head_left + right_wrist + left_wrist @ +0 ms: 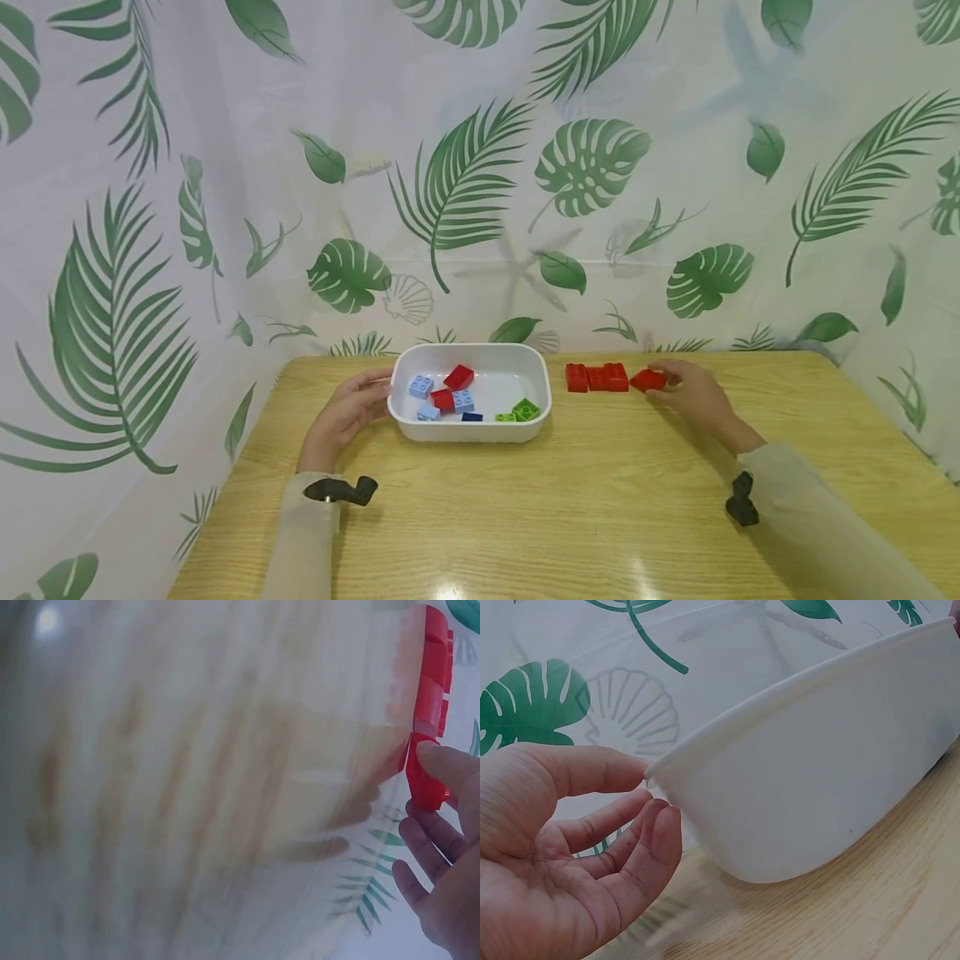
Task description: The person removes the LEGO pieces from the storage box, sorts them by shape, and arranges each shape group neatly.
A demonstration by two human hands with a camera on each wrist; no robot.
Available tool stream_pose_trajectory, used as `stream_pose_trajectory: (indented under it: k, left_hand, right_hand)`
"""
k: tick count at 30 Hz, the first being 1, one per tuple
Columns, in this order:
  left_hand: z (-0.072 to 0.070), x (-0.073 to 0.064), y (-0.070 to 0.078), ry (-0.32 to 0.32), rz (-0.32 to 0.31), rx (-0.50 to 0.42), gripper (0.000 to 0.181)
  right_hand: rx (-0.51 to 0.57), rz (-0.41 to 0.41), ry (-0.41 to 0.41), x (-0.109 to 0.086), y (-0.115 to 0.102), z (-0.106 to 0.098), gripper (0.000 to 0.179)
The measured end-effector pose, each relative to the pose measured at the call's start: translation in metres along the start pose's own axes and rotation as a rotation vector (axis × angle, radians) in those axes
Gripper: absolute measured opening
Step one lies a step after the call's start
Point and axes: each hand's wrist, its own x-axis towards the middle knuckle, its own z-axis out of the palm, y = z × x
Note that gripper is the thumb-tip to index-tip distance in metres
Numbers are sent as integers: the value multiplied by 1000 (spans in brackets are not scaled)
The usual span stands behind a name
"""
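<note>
At the left end of a white plastic tub (480, 432), my left hand (351, 410) touches the rim with its fingertips. In the left wrist view the loosely bent fingers (615, 889) lie against or close to the tub's outer wall. My right hand (693, 398) pinches a red toy brick (648, 380) between thumb and fingers. The held brick sits at the right end of a row of red bricks (597, 377) on the table. In the right wrist view the held red brick (426, 780) looks tilted, close to or touching the row's end.
Inside the tub lie light blue bricks (421, 386), red bricks (459, 377), green bricks (526, 409) and a dark blue piece (472, 417). The wooden table (525, 508) meets a leaf-printed curtain (480, 308) right behind the tub and the row.
</note>
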Motion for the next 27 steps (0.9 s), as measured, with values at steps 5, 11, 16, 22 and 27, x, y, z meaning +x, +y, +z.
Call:
stream_pose_trajectory:
  k: [5,11,16,22,27]
  left_hand:
    - [-2,-1,0,-23,13,-4,50]
    - [-1,-1,-1,-15,12,-3,49]
    - [-1,1,-2,-7,3,8,48]
    - [-1,1,-1,3,-7,13,48]
    - [-1,0,-1,-5,-1,6,48]
  right_hand:
    - [-91,9,-2,2,-7,1,53]
    - [-148,8,25,4,-14,2,53]
    - [-126,22,20,2,-15,4,52]
    - [-121,15,24,3,-13,6,51]
    - [-127,8,29,4,-10,7,50]
